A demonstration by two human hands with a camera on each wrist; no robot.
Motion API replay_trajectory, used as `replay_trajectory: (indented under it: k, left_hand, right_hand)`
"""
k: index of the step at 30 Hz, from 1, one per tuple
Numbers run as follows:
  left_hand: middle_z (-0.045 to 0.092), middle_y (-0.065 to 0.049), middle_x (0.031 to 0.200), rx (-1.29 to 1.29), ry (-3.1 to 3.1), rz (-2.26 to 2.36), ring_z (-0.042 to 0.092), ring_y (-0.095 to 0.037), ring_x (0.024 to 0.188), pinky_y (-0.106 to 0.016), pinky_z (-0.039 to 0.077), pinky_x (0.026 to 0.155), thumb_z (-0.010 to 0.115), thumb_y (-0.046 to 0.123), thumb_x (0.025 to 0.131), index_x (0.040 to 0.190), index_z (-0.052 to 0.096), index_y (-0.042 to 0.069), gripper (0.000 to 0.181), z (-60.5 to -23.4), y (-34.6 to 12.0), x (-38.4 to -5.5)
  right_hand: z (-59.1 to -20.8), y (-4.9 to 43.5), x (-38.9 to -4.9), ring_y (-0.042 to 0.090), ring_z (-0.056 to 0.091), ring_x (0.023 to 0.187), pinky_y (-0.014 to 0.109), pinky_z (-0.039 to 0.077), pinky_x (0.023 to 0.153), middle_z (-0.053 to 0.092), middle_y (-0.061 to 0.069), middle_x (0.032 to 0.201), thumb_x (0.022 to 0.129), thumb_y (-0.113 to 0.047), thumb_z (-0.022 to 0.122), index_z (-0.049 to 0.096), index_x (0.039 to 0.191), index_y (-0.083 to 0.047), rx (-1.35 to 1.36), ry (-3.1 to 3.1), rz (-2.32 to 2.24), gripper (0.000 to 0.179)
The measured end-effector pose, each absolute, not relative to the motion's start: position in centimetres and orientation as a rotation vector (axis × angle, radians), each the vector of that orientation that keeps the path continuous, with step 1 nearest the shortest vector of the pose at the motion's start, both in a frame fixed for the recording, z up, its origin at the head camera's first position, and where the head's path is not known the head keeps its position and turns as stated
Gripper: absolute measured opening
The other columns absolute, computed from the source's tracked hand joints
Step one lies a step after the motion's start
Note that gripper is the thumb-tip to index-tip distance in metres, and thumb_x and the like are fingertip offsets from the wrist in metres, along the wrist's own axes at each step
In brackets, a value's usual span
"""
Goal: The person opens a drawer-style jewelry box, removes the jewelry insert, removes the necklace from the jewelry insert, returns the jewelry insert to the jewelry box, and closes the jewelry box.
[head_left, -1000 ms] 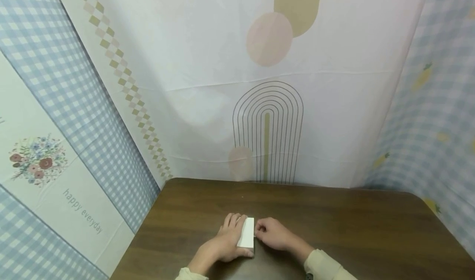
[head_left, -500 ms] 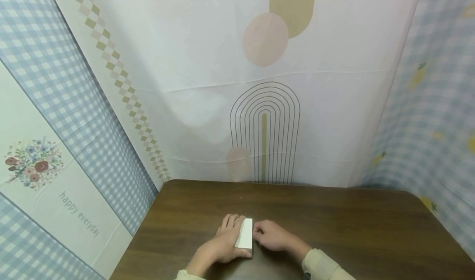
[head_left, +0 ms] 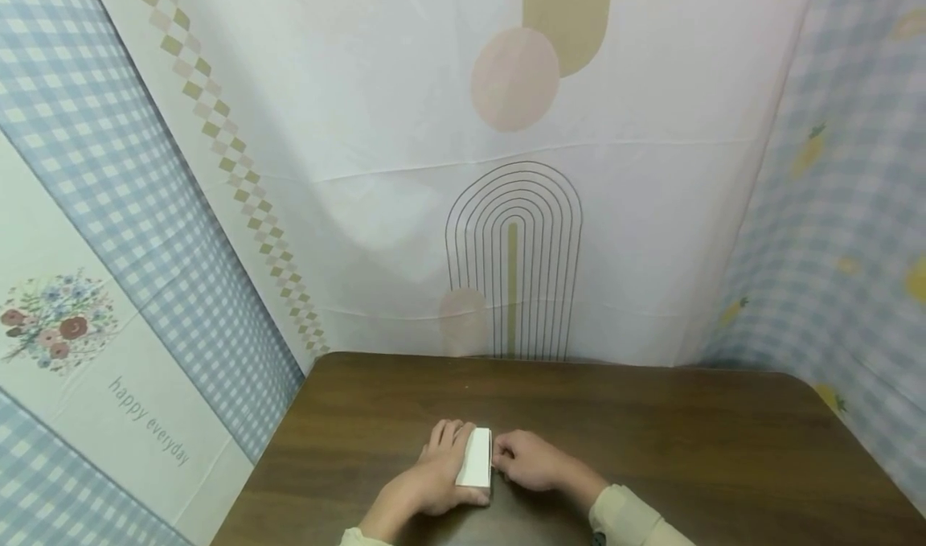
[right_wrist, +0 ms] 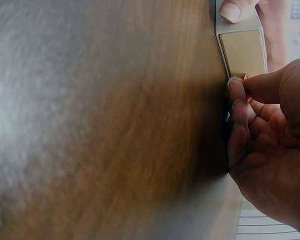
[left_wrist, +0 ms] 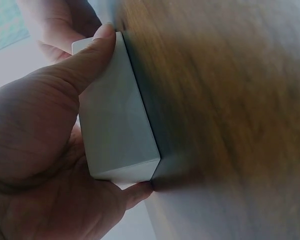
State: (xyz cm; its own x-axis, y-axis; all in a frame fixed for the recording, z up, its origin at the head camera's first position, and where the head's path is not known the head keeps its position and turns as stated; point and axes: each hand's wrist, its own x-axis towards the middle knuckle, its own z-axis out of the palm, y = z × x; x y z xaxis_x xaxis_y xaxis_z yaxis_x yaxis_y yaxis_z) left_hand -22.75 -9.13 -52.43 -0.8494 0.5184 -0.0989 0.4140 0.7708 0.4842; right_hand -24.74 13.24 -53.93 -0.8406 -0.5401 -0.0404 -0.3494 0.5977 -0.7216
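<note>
A small white cardboard box (head_left: pixel 474 457) lies on the brown wooden table (head_left: pixel 615 409). My left hand (head_left: pixel 436 470) grips it from the left, with the thumb along its near end and the fingers around the far end. In the left wrist view the box's long white face (left_wrist: pixel 117 115) shows beneath that thumb. At the opposite side my right hand (head_left: pixel 531 459) has thumb and forefinger pinched together at the box. There the right wrist view shows a tan panel (right_wrist: pixel 244 52) set inside the white edges, its small tab (right_wrist: pixel 245 76) between the fingertips.
A white cloth with printed arches (head_left: pixel 514 289) hangs behind the table's far edge. Blue checked cloths hang at the left (head_left: pixel 181 184) and right (head_left: pixel 817 273).
A thin dark line now shows along the box's right edge, beside the right fingertips. Both hands keep almost the same place; the head view has shifted slightly.
</note>
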Motion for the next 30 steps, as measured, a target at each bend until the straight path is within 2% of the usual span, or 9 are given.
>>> replay_trajectory:
  k: [9,16,30]
  left_hand:
    - [0.035,-0.03,0.163,0.775,2.753,0.671,0.027,-0.054,0.155,-0.073,0.038,0.119,0.087,0.054,0.084,0.163,0.027,0.001,0.113,-52.6,-9.2,-22.8]
    - [0.035,-0.026,0.165,0.728,2.747,0.643,0.026,-0.048,0.157,-0.068,0.036,0.123,0.088,0.052,0.083,0.164,0.028,0.002,0.112,-52.3,-9.2,-22.5]
    - [0.035,-0.028,0.165,0.726,2.767,0.643,0.027,-0.05,0.157,-0.069,0.036,0.123,0.09,0.051,0.082,0.163,0.029,0.0,0.113,-52.0,-8.9,-22.5]
  right_hand:
    - [-54.0,13.6,-24.2,0.002,0.05,0.065,0.022,0.043,0.061,0.056,-0.011,0.072,0.102,-0.019,0.065,0.063,0.08,-0.017,-0.705,2.622,-1.081,0.022]
    - [-54.5,14.0,-24.2,0.001,0.049,0.066,0.022,0.043,0.061,0.055,-0.011,0.073,0.102,-0.02,0.066,0.062,0.08,-0.02,-0.714,2.626,-1.088,0.022]
    - [-54.7,15.9,-24.5,0.0,0.049,0.067,0.022,0.042,0.061,0.054,-0.012,0.073,0.103,-0.02,0.066,0.062,0.081,-0.02,-0.735,2.632,-1.075,0.023]
